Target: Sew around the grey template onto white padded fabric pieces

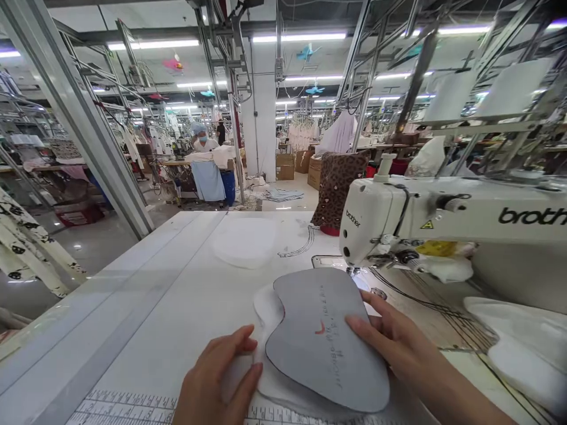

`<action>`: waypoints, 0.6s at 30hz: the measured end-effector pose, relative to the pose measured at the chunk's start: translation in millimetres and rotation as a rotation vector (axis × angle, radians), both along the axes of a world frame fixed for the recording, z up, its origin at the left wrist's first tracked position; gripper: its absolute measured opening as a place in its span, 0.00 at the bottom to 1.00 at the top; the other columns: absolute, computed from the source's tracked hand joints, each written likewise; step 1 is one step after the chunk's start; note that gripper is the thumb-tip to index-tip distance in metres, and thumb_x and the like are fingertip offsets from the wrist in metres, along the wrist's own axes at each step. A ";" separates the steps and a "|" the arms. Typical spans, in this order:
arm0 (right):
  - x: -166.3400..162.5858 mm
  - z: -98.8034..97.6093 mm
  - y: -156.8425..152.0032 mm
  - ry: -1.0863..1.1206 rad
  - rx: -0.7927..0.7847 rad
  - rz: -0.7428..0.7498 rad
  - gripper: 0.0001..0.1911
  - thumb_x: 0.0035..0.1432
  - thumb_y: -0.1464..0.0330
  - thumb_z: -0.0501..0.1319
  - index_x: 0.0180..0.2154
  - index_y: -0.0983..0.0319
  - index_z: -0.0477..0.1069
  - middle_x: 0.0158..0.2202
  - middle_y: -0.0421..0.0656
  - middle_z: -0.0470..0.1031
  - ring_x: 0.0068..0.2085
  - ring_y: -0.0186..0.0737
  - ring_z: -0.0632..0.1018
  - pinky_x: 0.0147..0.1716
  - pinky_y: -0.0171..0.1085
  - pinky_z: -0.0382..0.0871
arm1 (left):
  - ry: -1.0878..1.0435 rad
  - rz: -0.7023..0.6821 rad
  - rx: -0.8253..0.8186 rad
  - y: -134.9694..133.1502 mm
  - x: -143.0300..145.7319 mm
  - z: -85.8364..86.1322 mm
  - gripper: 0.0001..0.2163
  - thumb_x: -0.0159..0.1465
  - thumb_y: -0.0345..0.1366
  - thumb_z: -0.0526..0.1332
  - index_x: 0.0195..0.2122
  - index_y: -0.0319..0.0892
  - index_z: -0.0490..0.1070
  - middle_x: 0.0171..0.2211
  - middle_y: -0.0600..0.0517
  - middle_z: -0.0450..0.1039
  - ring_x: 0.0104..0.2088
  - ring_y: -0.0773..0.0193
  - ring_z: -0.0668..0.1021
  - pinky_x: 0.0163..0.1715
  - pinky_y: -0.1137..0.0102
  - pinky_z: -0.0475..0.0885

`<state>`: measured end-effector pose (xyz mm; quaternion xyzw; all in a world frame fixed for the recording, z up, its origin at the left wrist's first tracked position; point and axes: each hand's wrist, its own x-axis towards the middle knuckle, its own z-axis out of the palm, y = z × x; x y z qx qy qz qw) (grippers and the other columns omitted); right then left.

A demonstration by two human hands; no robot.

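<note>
A grey pattern template [323, 354], curved along its edges and marked with handwriting and a red tick, is tilted above the table. My right hand [390, 336] grips its right edge, thumb on top and fingers partly hidden beneath. Under the template lies a white, similarly shaped piece [266, 310], mostly covered; I cannot tell its material or how many layers there are. My left hand [221, 372] is at the white piece's left edge, its thumb and fingers apart. Whether it touches the piece is unclear.
A white Brother sewing machine [376, 212] stands at the right, its needle area just beyond the template. Another white piece [245, 242] lies farther back on the white table [155, 307]. A printed ruler [128, 404] runs along the front. More white pieces [527, 354] lie at right.
</note>
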<state>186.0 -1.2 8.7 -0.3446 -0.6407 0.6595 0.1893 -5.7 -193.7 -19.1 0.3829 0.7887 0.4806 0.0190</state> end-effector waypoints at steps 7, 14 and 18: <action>-17.3 5.8 4.9 -0.062 0.135 0.111 0.36 0.55 0.47 0.61 0.59 0.60 0.62 0.26 0.38 0.73 0.25 0.40 0.76 0.21 0.36 0.67 | 0.186 -0.068 0.021 -0.2 -5.0 -13.1 0.15 0.61 0.39 0.59 0.49 0.54 0.73 0.39 0.55 0.79 0.37 0.62 0.81 0.38 0.69 0.78; -22.3 4.2 10.6 -0.042 0.085 0.194 0.34 0.56 0.50 0.61 0.59 0.59 0.63 0.29 0.41 0.77 0.30 0.44 0.80 0.25 0.39 0.72 | 0.231 -0.074 0.042 -0.4 -4.3 -16.6 0.15 0.61 0.37 0.59 0.49 0.54 0.72 0.39 0.55 0.79 0.38 0.61 0.81 0.39 0.68 0.78; -21.7 3.2 12.3 -0.019 0.027 0.229 0.32 0.59 0.52 0.60 0.60 0.59 0.59 0.32 0.41 0.78 0.32 0.43 0.80 0.27 0.39 0.72 | 0.235 -0.069 0.019 -0.8 -3.0 -15.6 0.16 0.61 0.38 0.59 0.51 0.58 0.70 0.39 0.58 0.79 0.39 0.62 0.81 0.39 0.70 0.78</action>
